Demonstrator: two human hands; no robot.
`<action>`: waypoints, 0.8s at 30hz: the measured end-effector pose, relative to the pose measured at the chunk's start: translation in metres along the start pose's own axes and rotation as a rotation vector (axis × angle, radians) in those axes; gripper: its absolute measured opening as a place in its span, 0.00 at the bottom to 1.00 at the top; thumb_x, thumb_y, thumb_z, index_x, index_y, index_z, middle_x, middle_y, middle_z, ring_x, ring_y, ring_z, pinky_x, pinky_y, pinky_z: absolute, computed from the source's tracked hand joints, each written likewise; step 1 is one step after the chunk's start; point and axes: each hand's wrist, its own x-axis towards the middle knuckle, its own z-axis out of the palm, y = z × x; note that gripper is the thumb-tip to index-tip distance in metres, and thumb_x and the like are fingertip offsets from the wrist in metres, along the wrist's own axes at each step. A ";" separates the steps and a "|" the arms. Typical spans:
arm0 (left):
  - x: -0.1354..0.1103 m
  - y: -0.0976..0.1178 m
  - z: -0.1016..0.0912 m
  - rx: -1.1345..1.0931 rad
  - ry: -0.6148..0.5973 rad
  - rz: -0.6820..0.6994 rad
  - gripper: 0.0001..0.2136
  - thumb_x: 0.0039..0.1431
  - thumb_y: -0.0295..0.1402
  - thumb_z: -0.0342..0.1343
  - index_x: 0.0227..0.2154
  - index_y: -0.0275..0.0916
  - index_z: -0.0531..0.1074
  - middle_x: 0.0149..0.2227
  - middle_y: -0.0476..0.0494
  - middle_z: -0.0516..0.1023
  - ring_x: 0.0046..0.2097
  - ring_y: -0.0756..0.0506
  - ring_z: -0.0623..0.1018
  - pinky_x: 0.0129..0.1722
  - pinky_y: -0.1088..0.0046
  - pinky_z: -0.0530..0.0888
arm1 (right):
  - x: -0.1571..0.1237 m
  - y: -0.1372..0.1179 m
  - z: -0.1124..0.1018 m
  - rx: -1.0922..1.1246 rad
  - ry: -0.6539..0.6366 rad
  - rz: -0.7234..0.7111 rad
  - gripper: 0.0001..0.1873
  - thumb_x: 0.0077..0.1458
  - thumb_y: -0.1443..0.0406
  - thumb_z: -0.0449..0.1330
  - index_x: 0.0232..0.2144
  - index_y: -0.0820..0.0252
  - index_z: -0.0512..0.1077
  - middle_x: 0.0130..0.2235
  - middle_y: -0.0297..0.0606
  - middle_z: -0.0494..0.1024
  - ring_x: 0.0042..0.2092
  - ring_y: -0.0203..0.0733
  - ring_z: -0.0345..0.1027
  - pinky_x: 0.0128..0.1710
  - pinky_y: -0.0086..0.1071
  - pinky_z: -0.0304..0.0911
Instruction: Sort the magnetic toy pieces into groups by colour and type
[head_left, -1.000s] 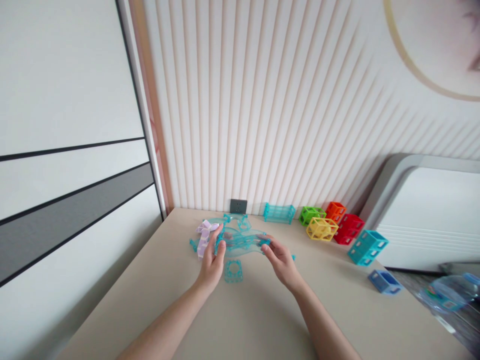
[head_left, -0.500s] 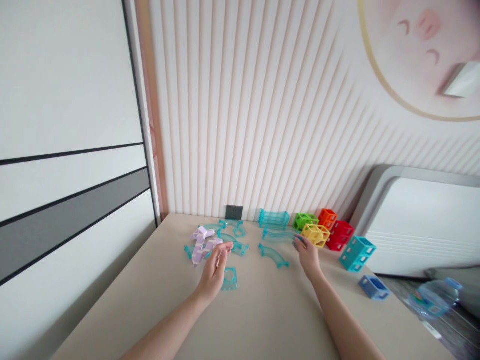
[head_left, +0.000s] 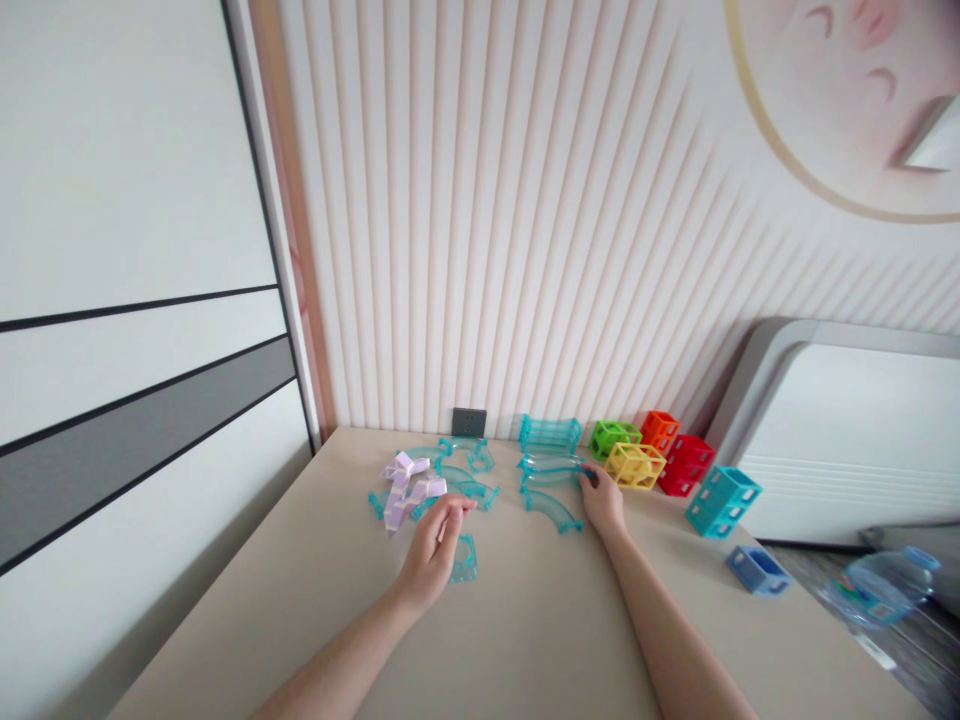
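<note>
My right hand (head_left: 602, 505) rests at the centre right of the beige table (head_left: 517, 640), its fingers drawn narrow on the end of a clear teal wavy track piece (head_left: 551, 470), which lies just above a clear teal curved track piece (head_left: 551, 510). My left hand (head_left: 433, 555), fingers close together, hovers beside a clear teal square frame (head_left: 465, 560); I cannot tell whether it holds anything. A lilac zigzag plastic piece (head_left: 405, 495) lies to its upper left. A row of coloured plastic lattice cubes (head_left: 636, 466) along the far edge seems kept back, leaving room for my hands.
</note>
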 end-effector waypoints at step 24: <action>-0.005 -0.008 0.002 0.363 -0.228 0.243 0.10 0.68 0.31 0.49 0.47 0.42 0.72 0.46 0.41 0.79 0.51 0.42 0.78 0.54 0.62 0.74 | -0.100 -0.090 -0.008 -0.577 -0.409 -0.432 0.20 0.60 0.69 0.59 0.54 0.55 0.74 0.50 0.45 0.80 0.53 0.53 0.73 0.51 0.39 0.65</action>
